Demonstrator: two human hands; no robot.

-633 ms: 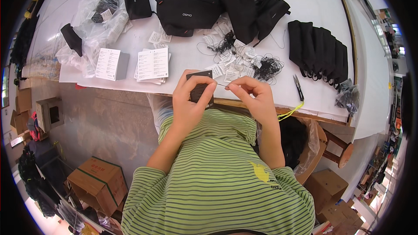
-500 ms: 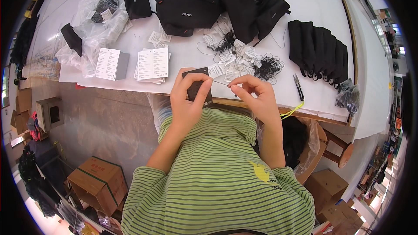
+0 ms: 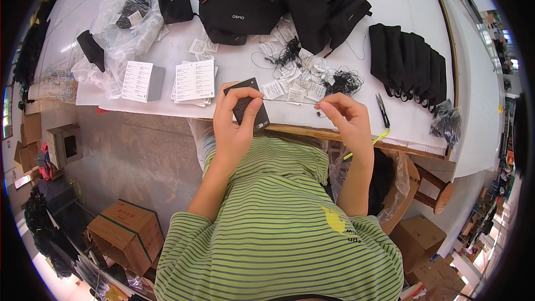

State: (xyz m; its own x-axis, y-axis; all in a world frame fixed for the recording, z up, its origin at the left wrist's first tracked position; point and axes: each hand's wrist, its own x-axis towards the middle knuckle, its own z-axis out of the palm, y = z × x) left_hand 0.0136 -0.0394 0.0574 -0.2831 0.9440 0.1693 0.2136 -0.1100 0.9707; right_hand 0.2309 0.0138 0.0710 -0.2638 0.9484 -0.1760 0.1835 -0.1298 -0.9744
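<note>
Above the table's front edge, my left hand (image 3: 237, 114) pinches a dark rectangular hang tag (image 3: 257, 118) between thumb and fingers. A thin black cord (image 3: 290, 101) stretches taut from the tag to my right hand (image 3: 348, 116), whose thumb and forefinger grip its other end. A small dark piece (image 3: 320, 114) hangs just under the right fingertips. Beyond the cord lie white printed labels (image 3: 295, 95) and a tangle of black strings (image 3: 343, 82). To the left are a stack of white printed cards (image 3: 194, 81) and another card stack (image 3: 138, 81).
Black pouches (image 3: 239, 17) are heaped at the back, and a row of them (image 3: 409, 64) lies at the right. Thread snips (image 3: 383, 110) with a yellow cord rest by the right front edge. Clear plastic bags (image 3: 125, 44) lie at the left; cardboard boxes (image 3: 125, 237) stand on the floor.
My right hand has moved right, away from the left, drawing the cord out longer and straight. My left hand and the tag have shifted slightly left and the tag has tilted.
</note>
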